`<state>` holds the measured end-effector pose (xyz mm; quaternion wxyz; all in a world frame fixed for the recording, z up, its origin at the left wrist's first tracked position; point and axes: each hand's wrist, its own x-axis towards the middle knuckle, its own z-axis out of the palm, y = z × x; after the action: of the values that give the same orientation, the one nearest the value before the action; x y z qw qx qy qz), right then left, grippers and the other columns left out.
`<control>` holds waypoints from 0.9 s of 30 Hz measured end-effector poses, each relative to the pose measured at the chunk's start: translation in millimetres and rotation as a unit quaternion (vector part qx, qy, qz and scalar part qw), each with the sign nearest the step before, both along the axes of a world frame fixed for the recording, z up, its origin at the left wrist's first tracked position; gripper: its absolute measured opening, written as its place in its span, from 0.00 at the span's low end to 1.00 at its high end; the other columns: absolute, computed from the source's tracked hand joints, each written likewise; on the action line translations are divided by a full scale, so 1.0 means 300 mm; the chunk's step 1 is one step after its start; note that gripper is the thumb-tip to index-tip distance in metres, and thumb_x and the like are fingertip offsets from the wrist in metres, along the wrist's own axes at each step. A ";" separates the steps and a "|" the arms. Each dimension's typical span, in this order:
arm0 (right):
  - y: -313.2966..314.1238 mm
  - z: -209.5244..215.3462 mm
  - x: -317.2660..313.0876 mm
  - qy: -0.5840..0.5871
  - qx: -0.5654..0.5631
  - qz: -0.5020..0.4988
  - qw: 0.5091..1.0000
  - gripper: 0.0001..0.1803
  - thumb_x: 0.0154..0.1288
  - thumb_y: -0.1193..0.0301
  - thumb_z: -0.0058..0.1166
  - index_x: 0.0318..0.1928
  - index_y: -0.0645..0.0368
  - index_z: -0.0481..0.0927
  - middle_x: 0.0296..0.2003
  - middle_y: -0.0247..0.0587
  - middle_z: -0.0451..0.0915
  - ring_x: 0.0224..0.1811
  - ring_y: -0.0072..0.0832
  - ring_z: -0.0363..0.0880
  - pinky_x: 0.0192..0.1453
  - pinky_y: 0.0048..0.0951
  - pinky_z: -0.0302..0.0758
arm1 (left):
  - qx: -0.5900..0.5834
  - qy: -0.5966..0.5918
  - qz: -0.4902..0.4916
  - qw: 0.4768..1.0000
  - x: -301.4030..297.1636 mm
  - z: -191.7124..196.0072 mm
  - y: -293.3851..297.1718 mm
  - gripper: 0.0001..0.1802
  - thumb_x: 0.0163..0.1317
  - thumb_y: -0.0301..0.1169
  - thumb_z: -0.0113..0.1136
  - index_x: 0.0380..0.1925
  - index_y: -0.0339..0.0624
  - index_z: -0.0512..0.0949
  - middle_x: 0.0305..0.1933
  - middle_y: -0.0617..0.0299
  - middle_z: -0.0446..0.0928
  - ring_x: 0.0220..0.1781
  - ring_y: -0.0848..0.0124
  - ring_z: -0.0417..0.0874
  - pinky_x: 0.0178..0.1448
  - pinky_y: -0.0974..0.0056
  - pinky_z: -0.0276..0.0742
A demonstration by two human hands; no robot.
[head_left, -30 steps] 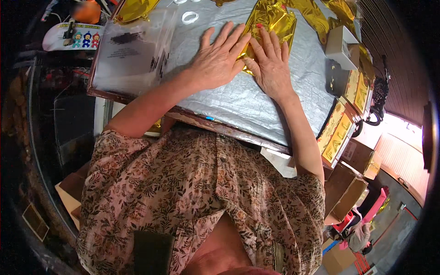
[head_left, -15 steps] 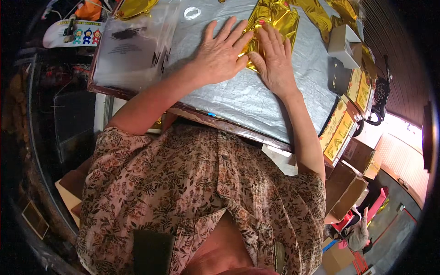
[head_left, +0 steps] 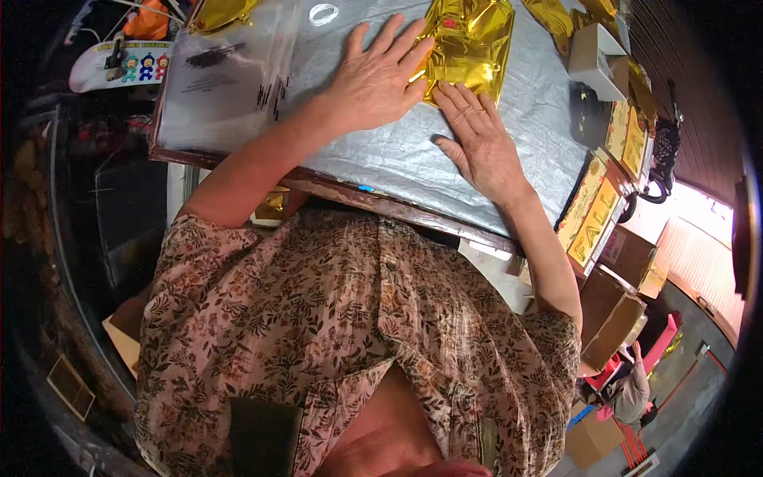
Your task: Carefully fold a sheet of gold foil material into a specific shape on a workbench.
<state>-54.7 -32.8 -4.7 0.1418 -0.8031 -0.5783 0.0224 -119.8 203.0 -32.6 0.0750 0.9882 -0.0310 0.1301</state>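
On the silver-grey covered table (head_left: 373, 163) lies a flat, shiny gold foil piece (head_left: 470, 60), which looks like a deflated foil balloon, with a small red spot near its far part. My left hand (head_left: 375, 79) rests with spread fingers along the foil's left edge, palm down. Stretched fingers of my right hand (head_left: 486, 151) press flat on its near edge, the thumb held apart on the cover. Neither hand is closed around anything. The foil's far end runs out of the picture.
Clear plastic bags (head_left: 211, 111) lie at the table's left, beside a white ribbon coil (head_left: 323, 14). More gold foil (head_left: 548, 20) and a white open box (head_left: 594, 60) are at the right. Printed boxes (head_left: 592, 211) line the right edge. Another person (head_left: 632, 393) is far right.
My right hand has drawn back toward me, from the middle of the foil to its near edge. My left hand has shifted slightly left, and more of the foil shows.
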 end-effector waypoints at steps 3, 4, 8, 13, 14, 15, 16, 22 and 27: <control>0.001 0.006 -0.008 0.007 -0.003 -0.003 1.000 0.37 0.75 0.56 0.55 0.79 0.55 0.62 0.77 0.46 0.63 0.80 0.46 0.60 0.84 0.50 0.54 | -0.003 0.014 -0.014 1.000 0.015 0.005 0.018 0.35 0.78 0.47 0.47 0.78 0.43 0.60 0.86 0.54 0.50 0.87 0.53 0.47 0.82 0.32 0.41; 0.004 0.007 -0.009 0.006 -0.001 -0.002 1.000 0.37 0.75 0.56 0.55 0.79 0.55 0.62 0.77 0.46 0.63 0.80 0.46 0.60 0.84 0.50 0.54 | -0.016 -0.022 -0.025 0.999 0.023 -0.005 0.026 0.34 0.76 0.47 0.48 0.77 0.42 0.64 0.85 0.54 0.53 0.86 0.53 0.50 0.81 0.32 0.42; 0.004 0.006 -0.008 0.008 0.005 -0.001 1.000 0.38 0.75 0.55 0.55 0.79 0.55 0.62 0.77 0.46 0.63 0.80 0.46 0.60 0.84 0.50 0.54 | -0.024 -0.017 -0.037 0.999 0.043 0.013 0.032 0.34 0.78 0.46 0.47 0.78 0.43 0.60 0.86 0.55 0.50 0.87 0.53 0.47 0.82 0.32 0.41; 0.010 0.011 -0.009 0.007 -0.001 -0.001 1.000 0.38 0.75 0.55 0.56 0.79 0.55 0.62 0.77 0.46 0.63 0.80 0.45 0.60 0.84 0.50 0.54 | 0.031 -0.039 -0.046 0.998 0.066 0.011 0.043 0.34 0.78 0.45 0.47 0.78 0.43 0.61 0.86 0.58 0.50 0.87 0.54 0.47 0.81 0.32 0.41; 0.010 0.013 -0.009 0.009 -0.001 -0.001 1.000 0.38 0.75 0.55 0.56 0.79 0.55 0.62 0.77 0.46 0.63 0.80 0.45 0.60 0.84 0.49 0.54 | 0.046 -0.053 -0.049 0.996 0.070 0.007 0.044 0.33 0.78 0.45 0.47 0.78 0.42 0.61 0.86 0.58 0.51 0.87 0.55 0.48 0.81 0.33 0.42; 0.010 0.014 -0.009 0.010 -0.002 0.000 1.000 0.38 0.75 0.55 0.56 0.79 0.55 0.62 0.78 0.46 0.63 0.80 0.44 0.60 0.84 0.49 0.54 | 0.046 -0.053 -0.049 0.996 0.074 0.017 0.041 0.33 0.78 0.45 0.47 0.78 0.42 0.61 0.86 0.58 0.51 0.87 0.55 0.48 0.81 0.33 0.42; 0.010 0.015 -0.010 0.009 -0.001 0.000 1.000 0.38 0.75 0.55 0.56 0.79 0.55 0.62 0.78 0.46 0.63 0.80 0.44 0.60 0.84 0.49 0.54 | 0.045 -0.053 -0.055 0.996 0.077 0.030 0.038 0.33 0.78 0.44 0.48 0.77 0.41 0.62 0.86 0.59 0.51 0.87 0.56 0.48 0.81 0.32 0.42; 0.010 0.015 -0.015 0.021 -0.009 0.004 1.000 0.39 0.75 0.54 0.56 0.79 0.55 0.62 0.78 0.45 0.62 0.81 0.44 0.58 0.85 0.49 0.52 | 0.085 -0.034 -0.035 0.995 0.092 0.014 0.036 0.32 0.77 0.44 0.47 0.75 0.40 0.66 0.85 0.60 0.55 0.86 0.58 0.51 0.81 0.33 0.43; 0.010 0.017 -0.018 0.016 -0.018 -0.002 1.000 0.40 0.75 0.52 0.55 0.79 0.54 0.61 0.79 0.45 0.61 0.81 0.44 0.57 0.85 0.50 0.51 | 0.094 -0.048 -0.029 0.994 0.103 -0.006 0.039 0.33 0.76 0.46 0.46 0.75 0.41 0.68 0.84 0.59 0.57 0.84 0.57 0.54 0.80 0.32 0.43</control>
<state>-60.0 -29.8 0.3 0.1364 -0.8061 -0.5741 0.0454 -88.9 214.6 -34.5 -0.0161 0.9820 -0.0756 0.1721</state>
